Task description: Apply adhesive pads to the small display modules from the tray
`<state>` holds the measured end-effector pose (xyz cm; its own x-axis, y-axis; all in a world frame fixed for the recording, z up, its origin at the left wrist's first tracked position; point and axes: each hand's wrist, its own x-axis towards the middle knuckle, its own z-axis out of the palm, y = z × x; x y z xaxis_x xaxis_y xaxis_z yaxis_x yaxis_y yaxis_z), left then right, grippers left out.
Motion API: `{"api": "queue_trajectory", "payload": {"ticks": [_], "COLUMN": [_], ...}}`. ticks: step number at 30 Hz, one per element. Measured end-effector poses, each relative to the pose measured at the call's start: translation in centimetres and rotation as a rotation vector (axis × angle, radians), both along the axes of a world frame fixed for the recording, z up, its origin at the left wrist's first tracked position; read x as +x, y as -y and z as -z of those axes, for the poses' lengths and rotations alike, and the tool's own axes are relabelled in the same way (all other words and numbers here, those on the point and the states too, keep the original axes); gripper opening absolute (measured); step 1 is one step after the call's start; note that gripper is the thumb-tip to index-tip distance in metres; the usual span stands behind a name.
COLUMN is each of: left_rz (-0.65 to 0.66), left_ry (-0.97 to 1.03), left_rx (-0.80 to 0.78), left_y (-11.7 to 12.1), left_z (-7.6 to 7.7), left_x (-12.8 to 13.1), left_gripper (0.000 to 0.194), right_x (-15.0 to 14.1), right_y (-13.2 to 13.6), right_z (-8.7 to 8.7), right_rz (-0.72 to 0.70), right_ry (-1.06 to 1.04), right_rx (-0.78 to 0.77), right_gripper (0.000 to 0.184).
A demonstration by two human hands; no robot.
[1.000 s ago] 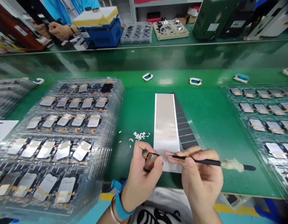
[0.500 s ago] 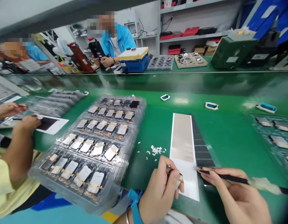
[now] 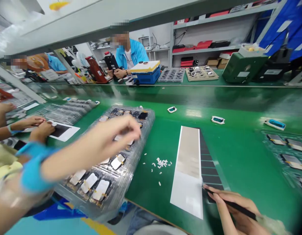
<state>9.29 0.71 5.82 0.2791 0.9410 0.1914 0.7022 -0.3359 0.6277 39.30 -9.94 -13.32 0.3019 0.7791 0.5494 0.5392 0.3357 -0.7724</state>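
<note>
My left hand (image 3: 116, 133) is stretched out over the stack of clear plastic trays (image 3: 111, 192) at the left, above the rows of small flat screen parts with yellow tape. It is smeared by motion, so I cannot make out its fingers or anything in them. A blue band circles that wrist. My right hand (image 3: 234, 209) rests at the bottom right, closed on a thin black stick tool (image 3: 229, 203). The tool's tip touches the right edge of a long white strip (image 3: 187, 169) lying on the green table. A dark segmented strip (image 3: 209, 166) lies beside it.
Small white bits (image 3: 162, 162) lie scattered left of the strip. More part trays (image 3: 288, 153) sit at the right. Small blue-and-white frames (image 3: 217, 120) stand on the belt. A co-worker's hands (image 3: 38, 125) work at the left; another person (image 3: 127, 54) sits across.
My left hand has swung from beside the white strip out to the left over the tray stack. The view has tipped up and left. My right hand stays at the strip with the tool.
</note>
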Motion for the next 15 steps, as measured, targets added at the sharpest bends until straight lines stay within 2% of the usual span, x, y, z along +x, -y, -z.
{"api": "queue_trajectory", "payload": {"ticks": [1, 2, 3, 5, 6, 8, 10, 15], "left_rz": [-0.031, -0.16, -0.217, -0.293, -0.329, -0.382, -0.406, -0.391], "left_ry": [-0.073, -0.104, -0.121, -0.16, -0.193, -0.281, -0.385, -0.589], "left_rx": [0.009, 0.049, 0.021, -0.011, -0.024, -0.041, -0.031, 0.023], "left_y": [-3.5, -6.8, -9.8, -14.1, -15.5, -16.7, -16.6, -15.9], "left_z": [-0.5, -0.5, -0.2, 1.4, 2.3, 3.8, 4.6, 4.3], "left_x": [-0.6, -1.2, -1.8, -3.1, -3.7, -4.5, -4.6, -2.1], "left_gripper": [0.027, 0.03, 0.033, 0.037, 0.037, 0.035, 0.031, 0.031], "right_x": [-0.4, -0.7, -0.9, -1.1, -1.1, -1.0, -0.9, -0.9], "right_y": [-0.1, -0.1, -0.2, -0.3, -0.3, -0.2, -0.1, 0.1], "right_z": [-0.3, -0.6, -0.9, -1.4, -1.5, -1.6, -1.7, -1.5], "right_rz": [0.002, 0.005, 0.006, 0.007, 0.012, 0.007, -0.002, -0.024], "right_ry": [-0.034, -0.057, -0.069, -0.071, -0.069, -0.045, -0.028, -0.07], "right_rx": [0.026, 0.039, 0.044, 0.048, 0.046, 0.032, 0.03, 0.04], "right_gripper": [0.004, 0.005, 0.006, 0.008, 0.008, 0.008, 0.009, 0.011]}}
